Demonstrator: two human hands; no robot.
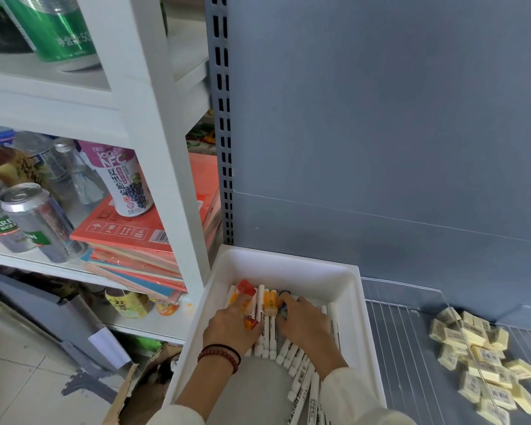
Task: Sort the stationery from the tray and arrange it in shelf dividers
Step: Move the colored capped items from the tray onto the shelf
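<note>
Left hand (232, 325) is lying on the white markers (265, 331) inside the white tray (288, 265), fingers bent over orange-capped ones; cannot tell whether it is gripping any. Right hand (304, 326) is resting just beside it on the same markers, fingertips at a dark cap; grip likewise unclear. Tray is sitting on the grey shelf (396, 348), with yellow erasers (478, 357) lying piled well apart to the right.

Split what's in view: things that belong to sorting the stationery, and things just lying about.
Job: white tray; markers in it; pale erasers heaped on the shelf; clear shelf divider; left hand and right hand, both on the markers.
Lying about: drink cans; grape juice can; stack of red paper packs; cardboard box on the floor.
</note>
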